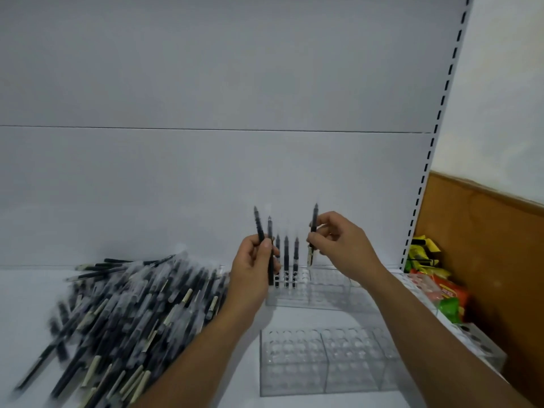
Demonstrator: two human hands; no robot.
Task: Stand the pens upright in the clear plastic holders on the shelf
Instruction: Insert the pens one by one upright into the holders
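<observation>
My left hand grips two dark pens upright, just left of the far clear holder. My right hand pinches one dark pen upright above that holder's left part. Three pens stand in the holder's left end, between my hands. A big heap of loose pens lies on the white shelf at the left. A second clear holder with round holes sits nearer to me, with no pens in it.
The white shelf back panel rises behind. A slotted upright bounds the shelf on the right. Beyond it are colourful snack packets and a brown wall board. Another clear holder lies at the right edge.
</observation>
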